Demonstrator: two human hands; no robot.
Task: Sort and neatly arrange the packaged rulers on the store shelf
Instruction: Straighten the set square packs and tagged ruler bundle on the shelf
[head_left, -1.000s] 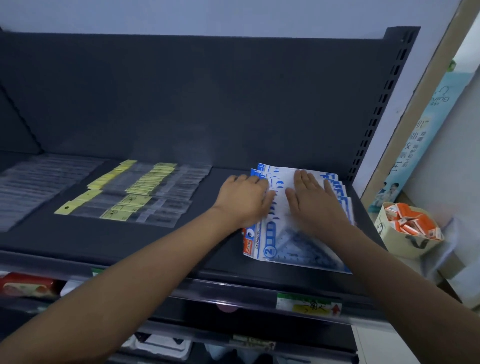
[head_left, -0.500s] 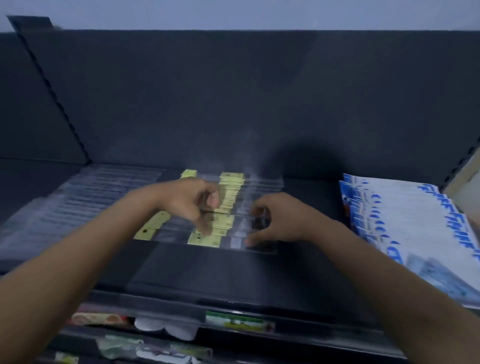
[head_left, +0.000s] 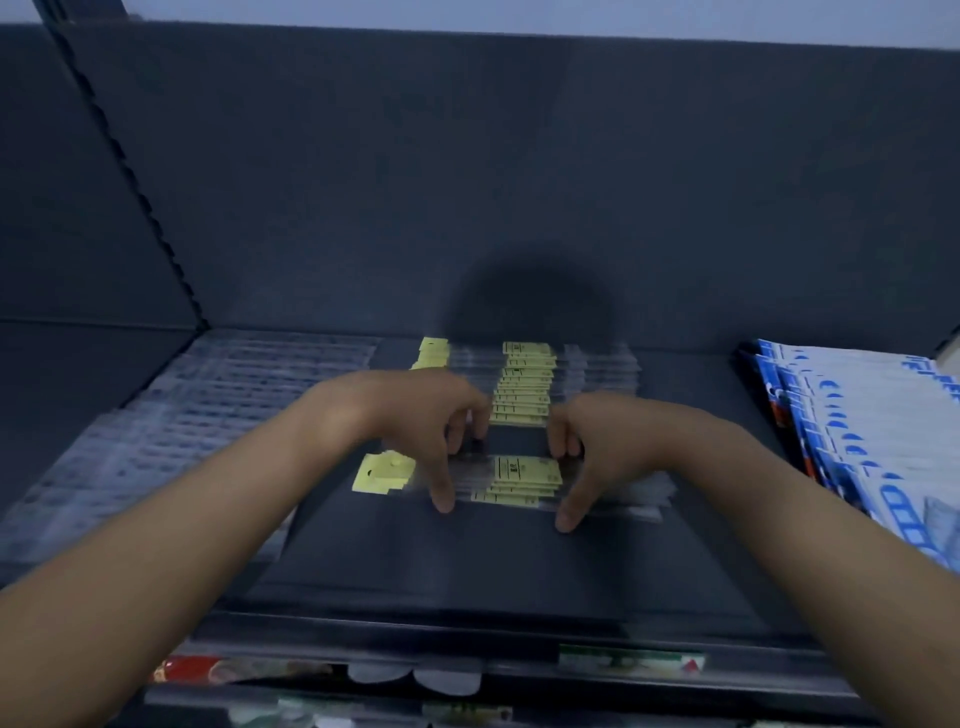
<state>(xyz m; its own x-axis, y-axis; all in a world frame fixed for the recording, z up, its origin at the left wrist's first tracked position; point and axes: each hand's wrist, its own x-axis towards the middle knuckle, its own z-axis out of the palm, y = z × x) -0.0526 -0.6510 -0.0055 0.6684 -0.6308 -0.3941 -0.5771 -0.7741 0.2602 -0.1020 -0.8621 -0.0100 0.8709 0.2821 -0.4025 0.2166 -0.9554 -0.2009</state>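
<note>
On the shelf, centre: a near stack of rulers (head_left: 522, 480) lies flat on the dark shelf (head_left: 467, 561), between the two hands.
Long axis: the near stack runs left to right, level with the shelf's front edge; the packs overlap slightly, stepped toward the viewer.
Ends: yellow header cards (head_left: 382, 472) with a hang hole sit at the stack's left end; the clear sleeves reach past the right hand to the right.
Left hand (head_left: 415, 431): grasps the near stack, thumb at its front edge and curled fingers at its back edge.
Right hand (head_left: 605, 452): holds the same stack the same way, thumb in front and fingers curled behind.
Far stack of rulers (head_left: 524, 384): just behind the near one with a strip of bare shelf between them, and with the same left-right axis.
Writing: the yellow labels (head_left: 524, 470) across the middle of both stacks carry black print, too blurred to read.
Left side: clear-sleeved rulers (head_left: 208, 415) lie in a long row, also crosswise, with faint markings that cannot be read.
Right side: blue-and-white packs (head_left: 857, 431) lie overlapped, well apart from the hands; their blue print is not legible.
Front rail: a price tag (head_left: 631, 661) in green, white and red, its text blurred.
</note>
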